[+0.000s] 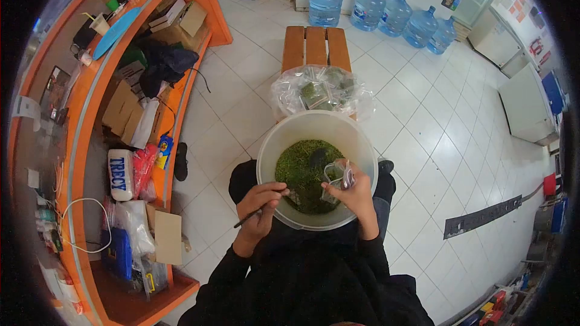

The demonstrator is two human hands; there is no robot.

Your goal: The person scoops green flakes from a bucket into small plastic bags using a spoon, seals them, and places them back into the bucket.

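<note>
A round white tub (269, 145) stands between the person's legs, with chopped green herbs (302, 160) inside. Over its right side, my right hand (353, 193) is closed on a small clear plastic bag (335, 175). My left hand (260, 205) is at the tub's left rim, its fingers closed round a thin dark handle (248, 217); the handle's far end is hard to make out. A dark rounded object (318, 157) lies on the herbs. Behind the tub, a large clear bag (287, 93) with small green-filled packets (314, 95) rests on a wooden bench (316, 48).
Orange shelving (217, 6) with boxes and packages runs along the left. Several blue water bottles (325, 3) line the back wall. White cabinets (525, 105) stand at the right, and a dark strip (483, 216) lies on the tiled floor (417, 163).
</note>
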